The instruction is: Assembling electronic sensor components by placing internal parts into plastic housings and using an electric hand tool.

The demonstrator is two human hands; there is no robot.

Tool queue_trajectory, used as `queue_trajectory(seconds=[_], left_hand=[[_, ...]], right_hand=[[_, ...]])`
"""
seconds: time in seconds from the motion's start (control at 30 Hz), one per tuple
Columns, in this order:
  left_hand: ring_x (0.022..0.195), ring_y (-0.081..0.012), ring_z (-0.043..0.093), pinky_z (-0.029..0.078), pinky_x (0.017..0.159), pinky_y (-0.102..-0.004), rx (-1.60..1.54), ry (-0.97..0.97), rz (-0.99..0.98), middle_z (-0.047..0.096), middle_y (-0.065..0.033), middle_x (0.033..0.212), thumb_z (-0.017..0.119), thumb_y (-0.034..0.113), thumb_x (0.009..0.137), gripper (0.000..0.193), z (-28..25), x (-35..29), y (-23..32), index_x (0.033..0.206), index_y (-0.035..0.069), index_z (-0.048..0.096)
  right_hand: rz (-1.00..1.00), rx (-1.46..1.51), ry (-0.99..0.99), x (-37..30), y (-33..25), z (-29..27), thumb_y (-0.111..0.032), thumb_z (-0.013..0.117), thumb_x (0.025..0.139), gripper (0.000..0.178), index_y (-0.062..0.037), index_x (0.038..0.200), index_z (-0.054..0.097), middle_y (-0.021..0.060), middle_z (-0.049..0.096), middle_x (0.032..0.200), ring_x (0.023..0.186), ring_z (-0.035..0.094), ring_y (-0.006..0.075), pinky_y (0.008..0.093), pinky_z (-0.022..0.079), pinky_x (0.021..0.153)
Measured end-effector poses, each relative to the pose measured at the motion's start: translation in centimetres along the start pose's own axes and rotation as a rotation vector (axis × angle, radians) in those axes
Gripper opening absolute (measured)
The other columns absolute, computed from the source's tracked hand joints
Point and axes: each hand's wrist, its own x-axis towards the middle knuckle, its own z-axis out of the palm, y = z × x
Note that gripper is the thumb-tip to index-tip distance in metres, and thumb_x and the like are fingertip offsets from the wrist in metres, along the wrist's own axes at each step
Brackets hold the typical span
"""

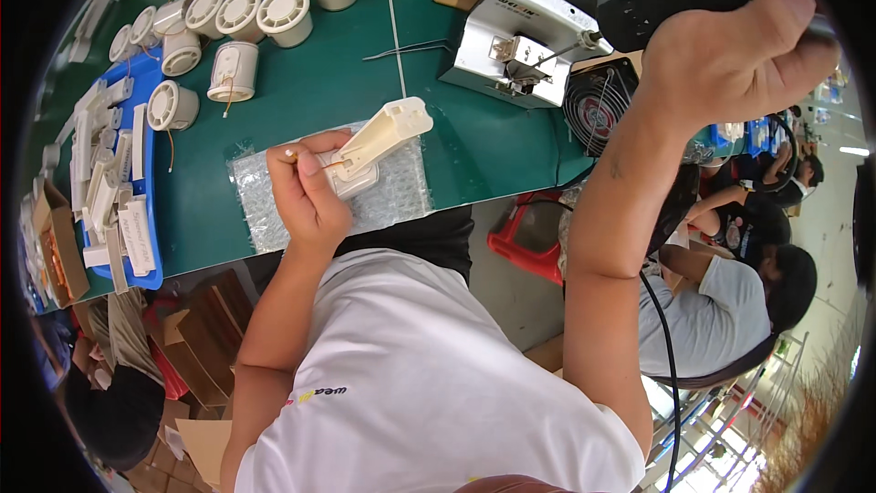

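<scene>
My left hand (310,187) is closed around a cream plastic housing with a long handle-like arm (383,139) that sticks up to the right. A thin wire runs from the housing to near my thumb. Bubble wrap (260,210) lies beneath it on the green table mat. My right hand (730,64) grips a black electric screwdriver (639,16). Its bit points down-left, at the front of a silver screw feeder (520,23), near the metal pick-up block (534,59); whether it touches a screw, I cannot tell.
Several round white fan-like units (285,16) stand at the back left. A blue tray (146,228) of white plastic parts is at the left edge. A small black fan (598,105) sits beside the feeder. A red stool (529,242) is below the table; a person (712,310) sits at right.
</scene>
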Motion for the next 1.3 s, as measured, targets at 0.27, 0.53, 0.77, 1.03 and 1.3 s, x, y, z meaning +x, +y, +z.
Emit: queue_trajectory(seconds=[0.27,0.53,0.77,1.03,1.3], left_hand=[[0.086,-0.0195,0.065,0.050,0.084,-0.0306,0.017,0.029,-0.034,0.068,-0.0194,0.097,0.034,0.015,0.106,0.014,-0.3,-0.2,0.1,0.100,0.002,0.036],[0.074,-0.0198,0.069,0.053,0.068,-0.0289,0.029,0.038,0.017,0.071,-0.0161,0.094,0.035,0.014,0.105,0.014,-0.1,0.1,0.1,0.099,0.002,0.037],[0.067,-0.0216,0.068,0.054,0.063,-0.0302,0.022,0.037,0.026,0.072,-0.0129,0.092,0.037,0.011,0.104,0.010,-0.6,0.0,-0.1,0.099,0.002,0.037],[0.084,-0.0199,0.066,0.054,0.079,-0.0322,0.005,-0.074,-0.030,0.068,-0.0196,0.095,0.030,0.015,0.106,0.016,-0.8,-0.2,0.0,0.099,0.001,0.033],[0.068,-0.0197,0.065,0.052,0.064,-0.0302,-0.005,0.090,0.048,0.071,-0.0152,0.090,0.039,0.009,0.103,0.008,0.2,-0.2,-0.5,0.098,0.002,0.040]], right_hand=[[0.508,0.519,-0.249,0.4,0.8,-2.8,-0.050,0.042,0.092,0.057,0.0058,0.102,0.049,0.0181,0.056,0.084,0.063,0.053,0.0255,0.0378,0.045,0.056],[0.682,0.943,-0.404,-2.8,-3.9,-1.0,-0.061,0.049,0.087,0.070,0.0060,0.104,0.049,0.0144,0.053,0.085,0.069,0.052,0.0222,0.0355,0.043,0.062],[0.655,0.953,-0.510,-4.7,-4.9,-0.1,-0.068,0.059,0.082,0.079,0.0047,0.110,0.048,0.0127,0.052,0.082,0.072,0.053,0.0213,0.0346,0.045,0.065],[0.638,1.154,-0.344,-6.1,-5.2,0.2,-0.059,0.068,0.080,0.068,0.0018,0.100,0.043,0.0082,0.047,0.095,0.069,0.055,0.0155,0.0291,0.042,0.057],[0.742,1.010,-0.263,-4.9,-5.7,-1.2,-0.059,0.069,0.081,0.071,0.0029,0.105,0.045,0.0084,0.051,0.084,0.073,0.054,0.0182,0.0317,0.042,0.065]])
